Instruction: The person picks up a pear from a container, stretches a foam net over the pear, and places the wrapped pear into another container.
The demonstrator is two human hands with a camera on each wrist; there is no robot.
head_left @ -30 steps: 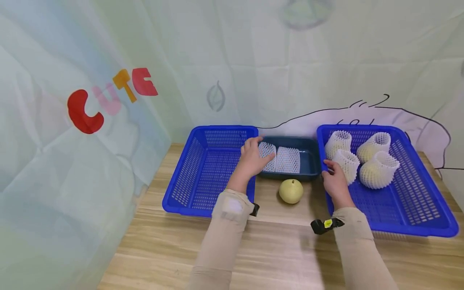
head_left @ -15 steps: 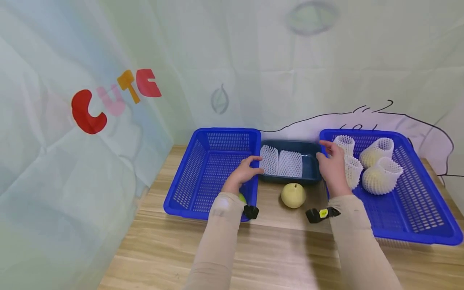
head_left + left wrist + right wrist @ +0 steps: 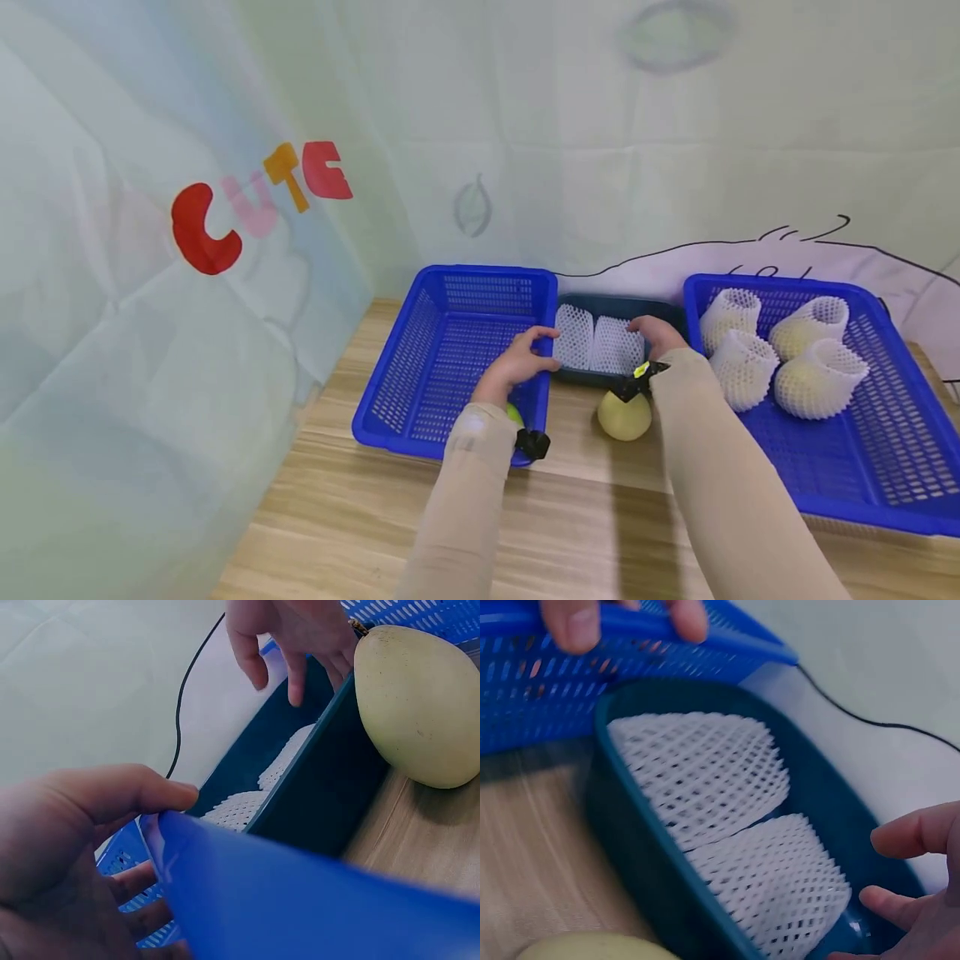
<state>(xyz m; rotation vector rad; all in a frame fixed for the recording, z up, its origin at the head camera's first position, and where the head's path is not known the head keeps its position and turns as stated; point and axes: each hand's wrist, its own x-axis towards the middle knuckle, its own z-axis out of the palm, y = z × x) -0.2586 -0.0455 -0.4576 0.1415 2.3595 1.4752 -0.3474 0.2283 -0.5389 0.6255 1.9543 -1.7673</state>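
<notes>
My left hand [image 3: 517,362] rests at the right rim of the left blue basket [image 3: 551,333], thumb and forefinger over the edge, the other fingers behind its slotted wall. A green fruit [image 3: 513,414] shows inside that basket, partly hidden by my wrist. Over the right end of a dark teal tub [image 3: 630,840], my right hand [image 3: 662,335] reaches in with spread fingers, close to the nearer of two flat white foam net sleeves [image 3: 780,881]. The other foam net sleeve [image 3: 705,765] lies beside it. A pale yellow pear [image 3: 420,705] stands before the tub.
At the right stands a second blue basket [image 3: 832,467] holding several pale fruits in white foam nets [image 3: 819,383]. Everything sits on a wooden table [image 3: 337,500]. A printed cloth [image 3: 585,167] hangs close behind the baskets.
My left hand has drawn back left from over the tub to the left basket's rim. My right hand has moved left from the right basket's edge into the tub.
</notes>
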